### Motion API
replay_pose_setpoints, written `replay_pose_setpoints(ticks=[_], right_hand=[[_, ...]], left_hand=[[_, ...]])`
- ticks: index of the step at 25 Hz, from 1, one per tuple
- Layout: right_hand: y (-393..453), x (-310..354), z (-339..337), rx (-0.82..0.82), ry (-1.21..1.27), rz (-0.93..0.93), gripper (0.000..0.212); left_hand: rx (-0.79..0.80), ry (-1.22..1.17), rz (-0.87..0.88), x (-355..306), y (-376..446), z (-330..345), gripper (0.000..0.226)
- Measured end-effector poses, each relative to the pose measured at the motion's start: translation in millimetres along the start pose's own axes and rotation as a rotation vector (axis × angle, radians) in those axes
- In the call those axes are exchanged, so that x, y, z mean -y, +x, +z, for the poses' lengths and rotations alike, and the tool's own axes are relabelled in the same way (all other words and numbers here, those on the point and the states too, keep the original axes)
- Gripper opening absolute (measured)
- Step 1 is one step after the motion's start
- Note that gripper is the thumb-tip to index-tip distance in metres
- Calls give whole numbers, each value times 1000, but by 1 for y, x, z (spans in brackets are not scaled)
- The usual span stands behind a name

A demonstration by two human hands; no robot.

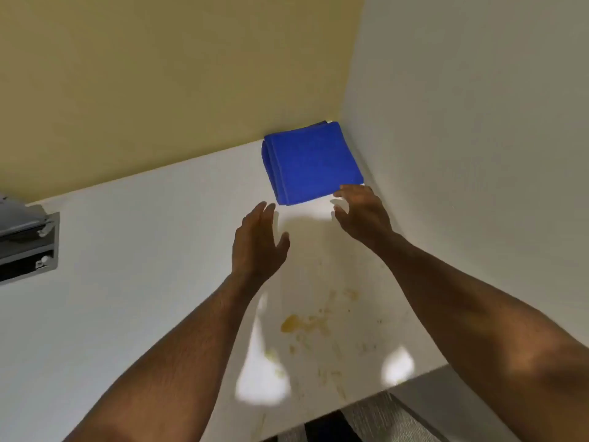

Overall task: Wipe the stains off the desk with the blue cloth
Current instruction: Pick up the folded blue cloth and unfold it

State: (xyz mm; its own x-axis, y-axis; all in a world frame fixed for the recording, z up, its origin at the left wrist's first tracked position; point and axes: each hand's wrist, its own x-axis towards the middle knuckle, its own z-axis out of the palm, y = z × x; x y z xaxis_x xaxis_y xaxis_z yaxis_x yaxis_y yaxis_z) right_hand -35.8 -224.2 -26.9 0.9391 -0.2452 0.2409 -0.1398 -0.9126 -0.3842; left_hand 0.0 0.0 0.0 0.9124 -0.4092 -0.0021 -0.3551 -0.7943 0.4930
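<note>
Fingers [345, 190] of the right hand [363, 215] are spread, their tips at the near edge of the folded blue cloth [314, 162]; whether they touch it is unclear. The left hand [256, 242] hovers open and empty, just short of the cloth, which lies in the desk's [127, 298] far corner. Yellowish stains [306, 327] mark the desk between the forearms.

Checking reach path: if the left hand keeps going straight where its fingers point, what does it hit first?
Most likely the near left corner of the folded blue cloth. The left hand is open, fingers aimed up-right at it, bare desk between. Depth is unclear from one view.
</note>
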Motion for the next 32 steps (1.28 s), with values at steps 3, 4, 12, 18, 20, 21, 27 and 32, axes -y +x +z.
replay_pose_setpoints(ticks=[3,4,12,18,20,21,27,32], right_hand=[[28,-15,9,-30,-39,-44,22],[38,-18,11,-5,-79,-57,25],[61,-47,31,236,-143,10,31],[77,-49,30,179,-298,-71,11],[80,-48,22,117,-301,-91,4],[80,-45,14,68,-259,-86,8],[79,-2,-64,-86,-205,8,16],[57,33,-153,-2,-287,-32,19]], left_hand=[[0,14,44,2,39,19,51],[57,114,81,0,52,23,56],[154,411,189,-5,100,59,43],[101,601,264,-9,119,52,23],[80,572,242,-12,125,45,22],[52,513,231,-15,127,40,20],[-151,283,244,-49,128,-29,24],[-117,292,364,-71,96,-101,23]])
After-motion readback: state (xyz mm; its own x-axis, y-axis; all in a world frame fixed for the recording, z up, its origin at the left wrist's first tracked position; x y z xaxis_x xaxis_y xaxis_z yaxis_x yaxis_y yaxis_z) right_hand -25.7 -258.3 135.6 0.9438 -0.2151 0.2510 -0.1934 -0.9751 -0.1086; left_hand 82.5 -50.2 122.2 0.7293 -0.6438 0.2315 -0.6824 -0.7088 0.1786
